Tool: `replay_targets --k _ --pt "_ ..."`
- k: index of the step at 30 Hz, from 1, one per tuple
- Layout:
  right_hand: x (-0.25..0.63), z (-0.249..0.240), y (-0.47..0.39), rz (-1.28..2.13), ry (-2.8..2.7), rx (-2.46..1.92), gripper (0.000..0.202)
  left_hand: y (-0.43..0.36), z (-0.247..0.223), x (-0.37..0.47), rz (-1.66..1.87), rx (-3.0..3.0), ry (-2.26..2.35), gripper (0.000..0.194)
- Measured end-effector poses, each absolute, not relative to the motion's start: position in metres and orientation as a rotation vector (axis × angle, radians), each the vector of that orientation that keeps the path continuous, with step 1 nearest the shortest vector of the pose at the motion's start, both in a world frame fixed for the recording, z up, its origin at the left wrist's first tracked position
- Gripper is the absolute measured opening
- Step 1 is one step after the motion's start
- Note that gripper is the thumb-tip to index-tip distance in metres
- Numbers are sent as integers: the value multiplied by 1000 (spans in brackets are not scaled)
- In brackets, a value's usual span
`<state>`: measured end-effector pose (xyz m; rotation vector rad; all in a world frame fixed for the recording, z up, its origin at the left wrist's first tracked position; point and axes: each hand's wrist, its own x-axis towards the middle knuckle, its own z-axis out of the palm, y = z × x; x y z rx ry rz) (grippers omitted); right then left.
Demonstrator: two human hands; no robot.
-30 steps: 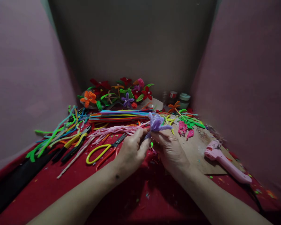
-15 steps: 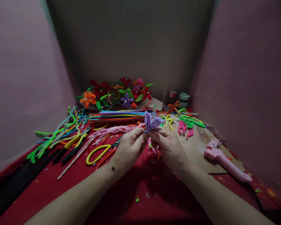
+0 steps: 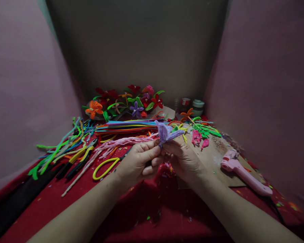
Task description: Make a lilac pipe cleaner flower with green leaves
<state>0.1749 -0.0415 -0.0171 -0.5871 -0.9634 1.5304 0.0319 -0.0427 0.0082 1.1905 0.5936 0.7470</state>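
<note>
A purple pipe-cleaner flower [image 3: 166, 132] is held up over the middle of the red-covered table, its fuzzy petals spread upward and to the right. My left hand [image 3: 144, 158] pinches its base from the left with thumb and fingers. From the right, my right hand [image 3: 183, 157] also closes on the base, and the fingertips of both hands meet there. The flower's lower end is hidden between the fingers. Just behind my left hand lie scissors with a yellow handle loop [image 3: 105, 168], partly covered by the hand.
Pliers [image 3: 82, 158] and loose pipe cleaners [image 3: 58, 145] lie at left. Bundled pipe cleaners [image 3: 131, 125] stretch across the back, before finished flowers [image 3: 136, 109]. At right, a pink glue gun [image 3: 245, 172] rests by a brown board [image 3: 212, 168] bearing green and pink pieces.
The purple flower has turned, with its right petals now pointing lower and further right. My left hand has shifted slightly right and rolled, showing more curled fingers and covering more of the scissors.
</note>
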Motion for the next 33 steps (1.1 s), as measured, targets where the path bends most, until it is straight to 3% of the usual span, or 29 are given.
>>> replay_targets --k 7,17,28,33 --pt "169 -19 -47 1381 -947 -618 7 -53 -2 42 1186 1955 1161 18" --pt "180 -15 -42 1323 -1195 -692 19 -51 8 42 1005 1388 881 26" --pt "173 -27 -36 1518 -1021 -573 19 -38 1 33 733 1022 588 22" --pt "162 -15 -26 1418 -973 -603 14 -32 0 35 936 1203 759 24"
